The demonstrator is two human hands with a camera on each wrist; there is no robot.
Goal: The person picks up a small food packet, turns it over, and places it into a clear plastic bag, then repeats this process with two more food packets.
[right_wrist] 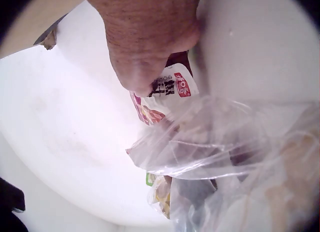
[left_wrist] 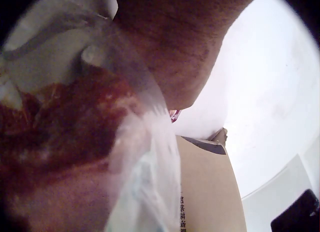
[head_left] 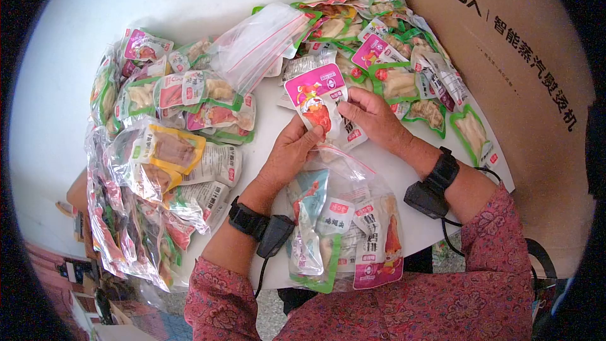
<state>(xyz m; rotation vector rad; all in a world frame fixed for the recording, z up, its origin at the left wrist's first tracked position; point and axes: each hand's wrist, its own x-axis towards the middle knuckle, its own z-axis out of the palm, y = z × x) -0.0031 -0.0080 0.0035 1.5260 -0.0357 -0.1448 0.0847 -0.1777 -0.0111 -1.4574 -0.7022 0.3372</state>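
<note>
Both hands hold one magenta-and-white snack packet with a picture of reddish meat on it, above the table's middle. My left hand pinches its lower left edge, thumb on the front. On the other side my right hand grips the right edge. In the right wrist view, the hand covers part of the packet. A clear zip bag with several packets inside lies just below the hands, near my body. Its clear plastic fills much of the left wrist view.
Piles of snack packets lie on the left and at the back right. Flat clear zip bags rest between them. A large cardboard box stands along the right side of the white table.
</note>
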